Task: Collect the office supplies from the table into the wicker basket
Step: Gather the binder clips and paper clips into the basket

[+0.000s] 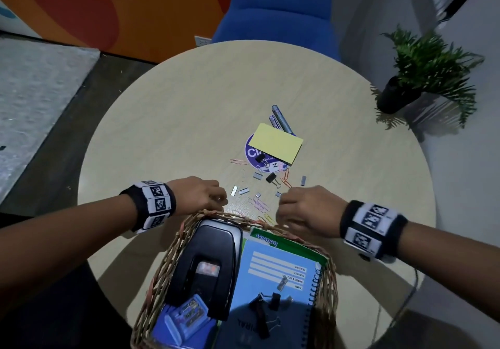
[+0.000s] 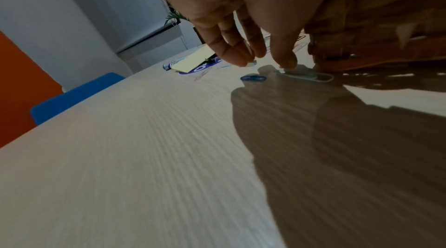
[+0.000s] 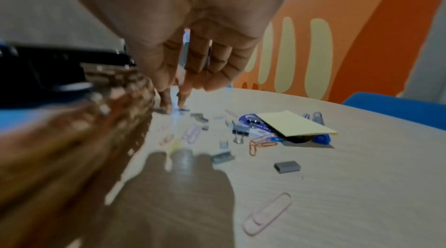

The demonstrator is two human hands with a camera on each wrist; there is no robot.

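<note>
The wicker basket (image 1: 235,217) stands at the table's near edge, holding a black hole punch (image 1: 208,267), a blue notebook (image 1: 273,275) and binder clips. Both hands hover just beyond its far rim. My left hand (image 1: 223,199) points its fingertips (image 2: 241,60) down beside a grey staple strip (image 2: 252,63), thumb apart; whether it holds anything is unclear. My right hand (image 1: 281,199) pinches a small staple strip (image 3: 183,109) on the table between thumb and index finger. Loose paper clips (image 1: 259,204), staple strips (image 1: 243,191) and a black binder clip (image 1: 272,178) lie between the hands.
Further out lie a yellow sticky pad (image 1: 276,143) on a round purple sticker, and pens (image 1: 281,118). A blue chair (image 1: 278,10) stands behind the round table (image 1: 176,121). A potted plant (image 1: 427,72) sits on the floor at the right.
</note>
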